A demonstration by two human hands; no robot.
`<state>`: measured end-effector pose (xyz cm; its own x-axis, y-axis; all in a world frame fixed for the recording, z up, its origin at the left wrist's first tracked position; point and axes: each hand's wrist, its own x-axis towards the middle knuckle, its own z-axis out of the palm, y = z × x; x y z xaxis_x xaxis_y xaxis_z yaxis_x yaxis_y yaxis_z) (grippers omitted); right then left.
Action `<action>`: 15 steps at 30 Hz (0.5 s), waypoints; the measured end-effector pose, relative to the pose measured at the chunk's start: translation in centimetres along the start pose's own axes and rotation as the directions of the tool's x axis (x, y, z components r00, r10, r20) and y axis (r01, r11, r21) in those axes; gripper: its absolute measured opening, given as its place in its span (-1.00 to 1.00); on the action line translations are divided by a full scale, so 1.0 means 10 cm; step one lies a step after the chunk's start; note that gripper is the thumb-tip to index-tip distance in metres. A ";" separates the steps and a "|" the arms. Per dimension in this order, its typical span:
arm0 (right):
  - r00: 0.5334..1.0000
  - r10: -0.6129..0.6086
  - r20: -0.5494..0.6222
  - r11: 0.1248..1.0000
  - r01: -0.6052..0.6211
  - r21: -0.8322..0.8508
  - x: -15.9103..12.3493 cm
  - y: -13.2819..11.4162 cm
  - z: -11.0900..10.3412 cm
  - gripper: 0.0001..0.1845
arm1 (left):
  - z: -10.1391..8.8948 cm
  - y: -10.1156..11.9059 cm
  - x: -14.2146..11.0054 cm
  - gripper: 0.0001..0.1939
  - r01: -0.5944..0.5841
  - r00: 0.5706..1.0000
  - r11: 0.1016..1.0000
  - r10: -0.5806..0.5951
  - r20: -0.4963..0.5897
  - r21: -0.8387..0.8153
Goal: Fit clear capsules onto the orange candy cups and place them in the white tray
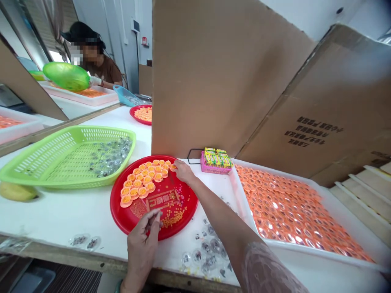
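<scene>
A round red tray stands before me, with rows of small orange discs with yellow centres on its far left part. My right hand reaches over the tray's right rim, its fingers closed on an orange disc at the end of the back row. Above the near edge of the tray is my left hand, thumb and fingers pinched; whatever lies between them is too small to make out. Tiny orange-yellow beads are scattered beside it in the tray, and small pink bits lie farther right.
A green basket with clear plastic pieces stands left, beside a yellow fruit. Right are a pink box of yellow packets and a white bin of orange discs. Cardboard rises behind. A co-worker holds a green basket.
</scene>
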<state>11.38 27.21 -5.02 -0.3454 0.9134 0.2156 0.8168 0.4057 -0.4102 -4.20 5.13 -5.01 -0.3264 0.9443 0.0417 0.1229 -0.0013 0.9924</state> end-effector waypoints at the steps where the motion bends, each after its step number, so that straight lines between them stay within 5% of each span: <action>1: 1.000 -0.002 0.007 1.000 0.002 -0.005 -0.02 0.01 0.01 -0.80 | -0.01 0.00 0.01 -0.66 0.010 1.000 1.000 -0.010 0.001 -0.011; 7: 1.000 0.006 -0.011 1.000 -0.006 -0.002 -0.37 -0.07 -0.07 -0.89 | -0.04 0.03 0.12 -0.63 0.100 0.995 0.991 -0.101 0.004 -0.089; 10: 0.992 -0.016 -0.122 0.994 0.029 0.104 -0.70 -0.30 -0.13 -0.79 | 0.01 0.09 0.21 -0.60 0.169 0.986 0.958 -0.166 0.032 -0.233; 15: 0.967 -0.040 -0.250 0.925 0.131 0.357 -1.26 -0.76 -0.13 -0.63 | 0.16 0.16 0.28 -0.59 0.357 0.934 0.745 -0.277 0.226 -0.563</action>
<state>10.16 12.63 -3.45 -0.2514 0.8586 0.4468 0.5456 0.5070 -0.6673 -3.41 8.26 -3.47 -0.1270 0.9567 -0.2620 -0.5531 0.1510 0.8193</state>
